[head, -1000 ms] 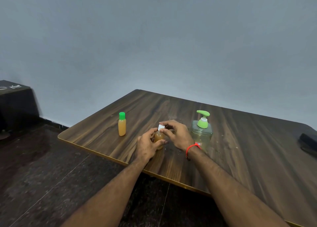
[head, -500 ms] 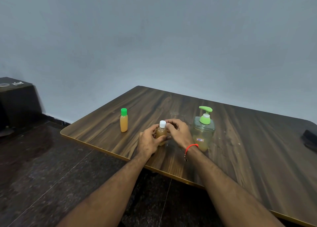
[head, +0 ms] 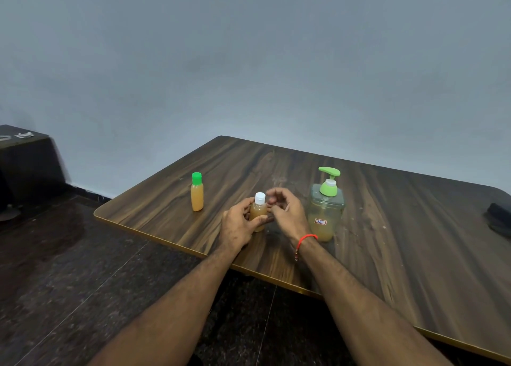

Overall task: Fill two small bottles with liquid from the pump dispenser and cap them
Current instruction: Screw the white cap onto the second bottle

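A small bottle with a white cap (head: 259,209), full of amber liquid, stands upright near the table's front edge. My left hand (head: 240,225) is wrapped around its body. My right hand (head: 287,213) hovers just right of the cap with fingers curled and apart, holding nothing. A second small bottle with a green cap (head: 197,192), also full of amber liquid, stands alone to the left. The pump dispenser (head: 326,209), clear with a green pump head and amber liquid in the lower half, stands right of my right hand.
The wooden table (head: 387,227) runs to the right, its front edge close to my wrists. A dark object (head: 499,222) lies at the table's far right edge. A dark cabinet (head: 25,161) stands at the left above a dark stone floor.
The white cap now sits on the bottle. My right hand has come off the cap and opened slightly to the right. My left hand keeps its hold.
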